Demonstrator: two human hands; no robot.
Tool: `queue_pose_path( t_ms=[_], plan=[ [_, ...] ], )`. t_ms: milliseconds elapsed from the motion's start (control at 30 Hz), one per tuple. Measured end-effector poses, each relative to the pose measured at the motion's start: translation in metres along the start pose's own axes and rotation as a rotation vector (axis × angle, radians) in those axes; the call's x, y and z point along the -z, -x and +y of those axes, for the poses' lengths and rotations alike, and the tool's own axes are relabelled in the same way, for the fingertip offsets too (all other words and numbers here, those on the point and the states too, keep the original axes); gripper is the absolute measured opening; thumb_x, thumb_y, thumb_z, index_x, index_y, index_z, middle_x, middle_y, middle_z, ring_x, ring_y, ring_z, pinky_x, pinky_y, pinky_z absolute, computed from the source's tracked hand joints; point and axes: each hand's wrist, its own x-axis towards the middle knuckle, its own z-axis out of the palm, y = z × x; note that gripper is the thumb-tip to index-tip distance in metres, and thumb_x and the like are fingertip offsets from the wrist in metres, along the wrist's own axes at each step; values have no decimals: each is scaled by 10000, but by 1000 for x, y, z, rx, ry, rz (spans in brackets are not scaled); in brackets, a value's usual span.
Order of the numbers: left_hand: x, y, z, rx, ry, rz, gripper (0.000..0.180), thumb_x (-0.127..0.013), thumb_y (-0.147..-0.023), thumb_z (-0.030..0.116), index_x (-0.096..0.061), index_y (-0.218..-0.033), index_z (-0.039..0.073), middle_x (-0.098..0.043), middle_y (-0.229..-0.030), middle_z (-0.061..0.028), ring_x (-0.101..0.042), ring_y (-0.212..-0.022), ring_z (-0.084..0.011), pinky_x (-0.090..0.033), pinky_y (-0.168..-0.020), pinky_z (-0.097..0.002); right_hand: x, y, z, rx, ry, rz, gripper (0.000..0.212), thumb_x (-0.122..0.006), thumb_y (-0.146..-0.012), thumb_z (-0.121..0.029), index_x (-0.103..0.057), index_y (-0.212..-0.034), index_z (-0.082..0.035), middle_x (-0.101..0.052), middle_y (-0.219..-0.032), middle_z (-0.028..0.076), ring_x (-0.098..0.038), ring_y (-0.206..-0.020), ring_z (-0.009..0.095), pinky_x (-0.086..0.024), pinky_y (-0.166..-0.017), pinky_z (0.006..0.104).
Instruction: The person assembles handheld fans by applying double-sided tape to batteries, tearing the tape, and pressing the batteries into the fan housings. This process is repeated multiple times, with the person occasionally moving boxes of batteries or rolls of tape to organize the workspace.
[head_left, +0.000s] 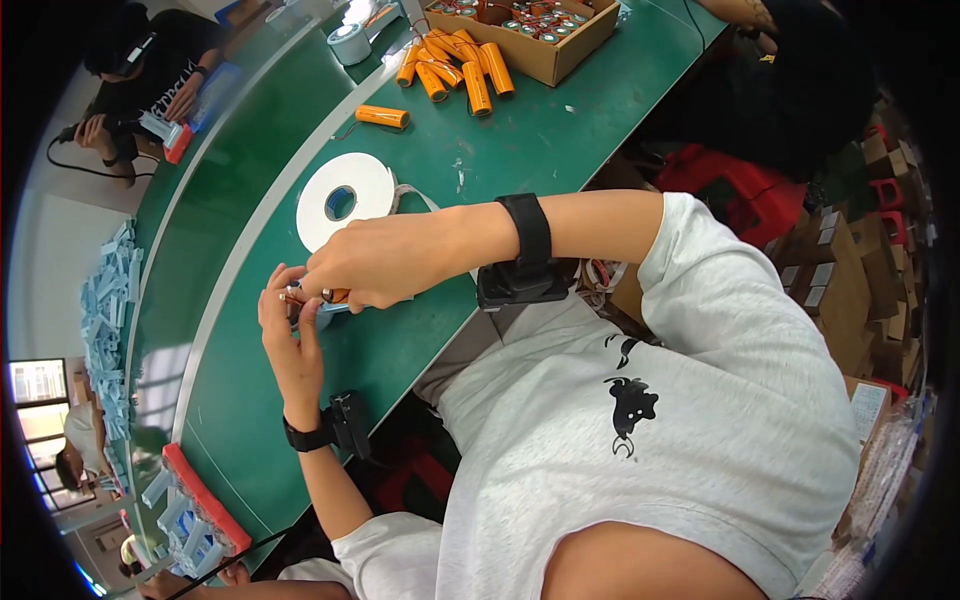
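My left hand has its fingers bent around a small part with orange and metallic bits, mostly hidden by the fingers. Over it, my right hand closes its fingertips on the same part from above. A bit of light blue shows between the hands; I cannot tell whether it belongs to the part. Just beyond my right hand, a large white tape roll with a blue core lies flat on the green table. A pale strip trails from the roll, passing behind my right wrist.
Several orange cylindrical battery packs with wires lie at the back, beside a cardboard box of more cells. One orange pack lies apart. A red-edged tray with light blue pieces stands at lower left. Other people sit around the table.
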Motion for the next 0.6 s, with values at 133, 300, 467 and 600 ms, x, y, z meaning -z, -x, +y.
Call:
queue_pose_path(
  t_ms=[133,300,467,600],
  plan=[
    [0,3,1,22,-7,47,244,-499,-842,11,-501,-1086,-1,-505,-1182,-119,-463,-1058,-249,-432,-794,-329,-2,-4,3,72,-102,35,161,-645,-649,1,-527,-752,37,-577,-726,163,-594,-728,327,-454,-606,385],
    [-5,3,-3,130,106,62,277,-501,-845,20,-488,-1121,5,-501,-1198,-113,-461,-1042,-250,-409,-826,-332,-1,-16,11,6,-93,-77,172,-659,-643,-10,-534,-748,40,-589,-719,157,-601,-708,309,-455,-613,374],
    [-8,7,-7,27,-136,98,277,-497,-843,12,-486,-1119,15,-515,-1180,-107,-447,-1066,-258,-403,-831,-332,-9,-6,12,117,-349,164,168,-654,-636,-6,-540,-749,43,-596,-719,151,-602,-686,294,-455,-612,361],
    [-6,4,-2,-50,-127,80,198,-496,-841,9,-497,-1038,15,-528,-1162,-111,-438,-1079,-261,-418,-802,-322,-14,7,18,43,-261,173,173,-649,-619,8,-545,-752,46,-594,-725,150,-596,-684,290,-451,-592,354]
  ],
)
